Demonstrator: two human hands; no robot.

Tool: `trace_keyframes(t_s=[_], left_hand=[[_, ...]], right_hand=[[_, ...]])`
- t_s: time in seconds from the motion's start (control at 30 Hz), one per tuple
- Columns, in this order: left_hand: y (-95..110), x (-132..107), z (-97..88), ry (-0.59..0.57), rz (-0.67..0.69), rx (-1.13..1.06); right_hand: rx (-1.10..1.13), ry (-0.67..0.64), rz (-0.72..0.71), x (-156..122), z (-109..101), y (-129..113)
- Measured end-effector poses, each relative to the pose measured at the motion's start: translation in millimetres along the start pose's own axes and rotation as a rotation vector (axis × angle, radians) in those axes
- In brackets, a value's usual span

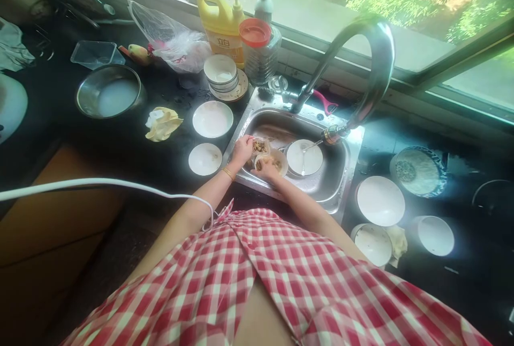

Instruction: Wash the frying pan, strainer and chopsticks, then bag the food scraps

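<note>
At the left side of the steel sink [341,185], my left hand [242,152] is closed on the edge of a small clear container [261,146] with dark and yellow food scraps in it. Close beside it, my right hand [266,168] is closed at the near left rim of a bowl [281,162] that has food residue inside; some of its fingers are hidden. The bowl and container are side by side, nearly touching. To their right in the sink, a white bowl [295,156] sits under the faucet head, with a thin bright streak over it.
A tall curved faucet [379,67] arches over the sink. Left stand stacked bowls [220,70], a white dish [212,119], a metal pot [109,91] and a crumpled cloth [164,123]. Right are several bowls [380,200]. A yellow jug [220,27] stands behind. A white cable [100,181] crosses left.
</note>
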State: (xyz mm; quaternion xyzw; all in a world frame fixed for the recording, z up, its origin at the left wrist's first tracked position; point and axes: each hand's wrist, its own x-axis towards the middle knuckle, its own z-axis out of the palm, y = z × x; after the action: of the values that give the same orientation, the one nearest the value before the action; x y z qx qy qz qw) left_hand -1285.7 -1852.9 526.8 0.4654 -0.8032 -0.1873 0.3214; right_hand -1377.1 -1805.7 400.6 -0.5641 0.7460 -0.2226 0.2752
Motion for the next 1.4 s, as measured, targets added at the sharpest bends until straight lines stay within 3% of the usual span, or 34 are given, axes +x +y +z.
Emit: trace_keyframes(t_s=[0.23,0.33,0.5,0.6,0.73,0.87,1.0,1.13,1.23,1.33,1.4], left_hand=[[-2.1,2.9,0.8,-0.005,-0.025,0.017],[-0.8,3.9,1.8,-0.014,-0.03,0.04],[-1.1,4.8,3.6,-0.035,0.009,0.117],[-0.6,2.1,5.0,-0.052,0.111,0.201],[1.5,-8.0,11.5,-0.088,0.253,0.292],[-0.8,-18.0,20.1,-0.107,0.316,0.282],[-8.2,-21.8,22.3,-0.084,0.32,0.232],[-12.3,-20.7,21.2,-0.069,0.247,0.156],[-11.1,-15.4,21.4,-0.056,0.184,0.106],[-7.6,-6.2,19.2,-0.05,0.112,0.057],[-4.4,0.1,14.3,-0.039,0.066,0.012]], right_hand=[[0.178,0.064,-0.109,8.6,7.7,9.3],[0.458,0.015,-0.119,9.0,0.9,15.4],[1.072,-0.035,0.064,-5.1,-21.9,21.8],[1.172,-0.017,0.051,-23.2,-41.8,25.1],[1.342,-0.086,-0.008,-44.1,-69.3,17.6],[1.517,-0.18,0.153,-38.6,-81.9,-8.0],[1.645,-0.148,0.271,-20.4,-82.6,-32.2],[1.74,-0.061,0.207,-18.3,-88.1,-45.7],[1.79,-0.081,0.135,-26.4,-95.3,-51.8],[1.657,-0.112,0.076,-34.2,-98.8,-49.4],[1.472,-0.014,0.052,-35.9,-96.9,-38.3]])
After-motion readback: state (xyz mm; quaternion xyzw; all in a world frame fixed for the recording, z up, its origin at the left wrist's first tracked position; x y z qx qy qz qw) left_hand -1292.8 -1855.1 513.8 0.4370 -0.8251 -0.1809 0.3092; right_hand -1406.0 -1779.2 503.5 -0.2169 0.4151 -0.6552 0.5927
